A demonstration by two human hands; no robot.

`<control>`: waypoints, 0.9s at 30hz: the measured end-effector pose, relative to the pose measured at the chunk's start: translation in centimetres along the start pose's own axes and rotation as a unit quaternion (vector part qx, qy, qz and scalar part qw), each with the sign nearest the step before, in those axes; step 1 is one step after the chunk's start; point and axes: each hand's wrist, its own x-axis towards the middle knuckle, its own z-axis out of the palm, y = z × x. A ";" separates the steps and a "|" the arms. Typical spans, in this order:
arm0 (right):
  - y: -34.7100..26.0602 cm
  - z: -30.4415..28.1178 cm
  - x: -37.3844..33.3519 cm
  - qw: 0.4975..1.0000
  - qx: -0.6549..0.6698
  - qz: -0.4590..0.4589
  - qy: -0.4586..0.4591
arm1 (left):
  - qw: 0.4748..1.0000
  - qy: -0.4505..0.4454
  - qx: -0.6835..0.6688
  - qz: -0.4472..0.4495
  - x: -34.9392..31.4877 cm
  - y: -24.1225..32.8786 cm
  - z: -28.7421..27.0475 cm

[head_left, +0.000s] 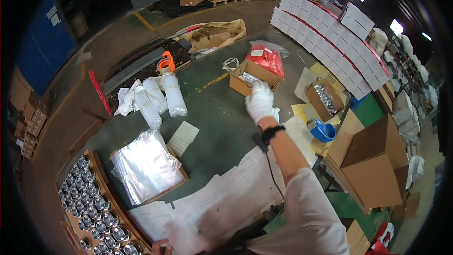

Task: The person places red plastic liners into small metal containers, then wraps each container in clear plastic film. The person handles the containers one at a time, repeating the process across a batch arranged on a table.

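Head view shows the right hand (259,101) at the open carton (240,86), far on the table (207,127); whether its fingers grasp I cannot tell, so handling the contents (247,78) gently seems wise.

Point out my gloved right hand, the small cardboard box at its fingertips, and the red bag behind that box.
Right hand (260,101): head view, back of the white glove.
Small cardboard box (239,86): head view, outer near wall.
Red bag (270,62): head view, middle of its upper side.
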 end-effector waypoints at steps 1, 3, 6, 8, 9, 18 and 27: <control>2.5 1.8 1.7 0.996 -0.075 0.019 -0.046 | 0.998 0.039 0.030 0.031 1.7 2.6 -0.3; 2.9 4.1 3.6 0.960 -0.141 0.106 -0.218 | 0.989 0.114 -0.014 0.094 6.1 2.9 0.2; -3.4 4.5 0.8 0.995 -0.046 0.008 -0.091 | 0.911 0.294 0.219 0.186 12.7 1.2 -1.5; -8.9 2.7 -1.7 0.957 0.199 -0.011 -0.210 | 0.880 0.422 0.161 0.150 16.8 2.8 -4.3; -11.7 3.6 -4.2 0.920 0.318 0.003 -0.230 | 0.867 0.457 0.181 0.082 19.2 0.6 -5.6; -28.7 3.5 -8.4 0.600 0.526 -0.006 -0.603 | 0.950 0.129 -0.281 -0.043 27.4 1.6 -8.3; -25.6 -5.8 -15.7 0.723 0.580 -0.142 -0.348 | 0.904 0.309 -0.230 0.185 20.0 2.2 -4.0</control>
